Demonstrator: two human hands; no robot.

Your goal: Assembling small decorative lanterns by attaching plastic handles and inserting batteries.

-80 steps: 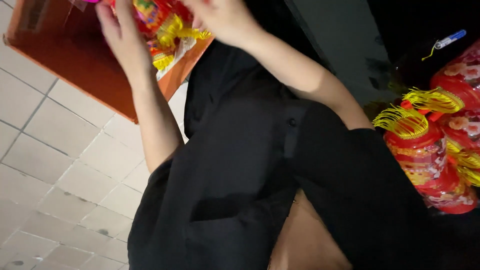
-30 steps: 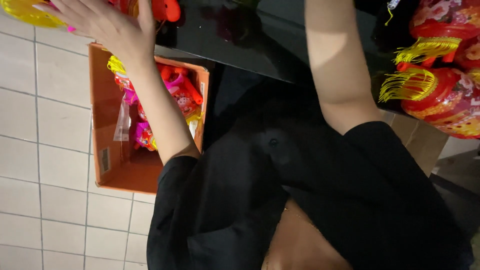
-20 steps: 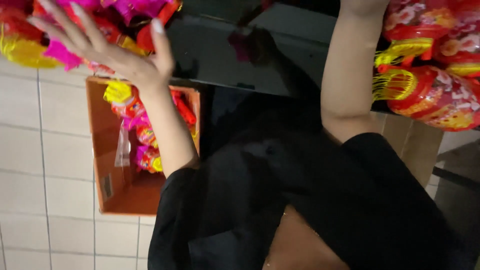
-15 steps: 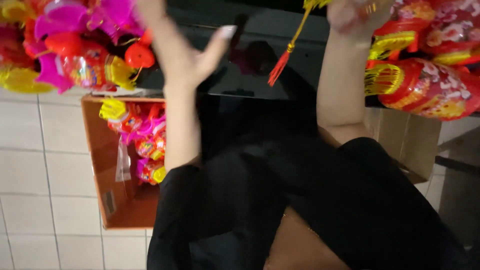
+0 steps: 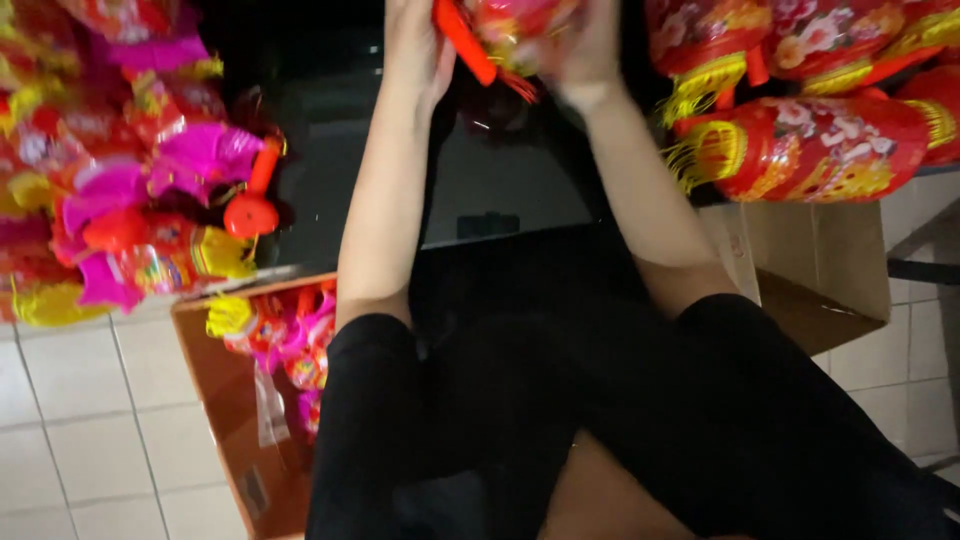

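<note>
Both hands are raised over the black tabletop [image 5: 500, 190], closed around one red toy lantern [image 5: 515, 25] at the top edge of the view. The left hand [image 5: 415, 45] wraps the side that carries a red plastic handle [image 5: 462, 40]; the right hand [image 5: 585, 50] cups the opposite side, fingers curled over it. The lantern is blurred by motion and partly cut off by the frame, so its exact shape cannot be read.

Judging by the grip, the step would go best with light, even pressure from both palms, keeping the fringe and handle free of the fingers (thin crinkly foil of this kind creases easily).

To the right lie larger red lanterns [image 5: 810, 145], barrel-shaped, glossy, printed with flowers and ringed with yellow tassel fringe [image 5: 700, 155]. To the left is a heap of pink, red and yellow toy lanterns [image 5: 130, 210], shiny and crumpled, with a red round-ended handle [image 5: 252, 205] jutting out. Below, an open cardboard box [image 5: 225, 400] on the pale tiled floor [image 5: 70, 430] holds more of the same in clear wrap. Another cardboard box [image 5: 815, 265] stands under the table at right.
</note>
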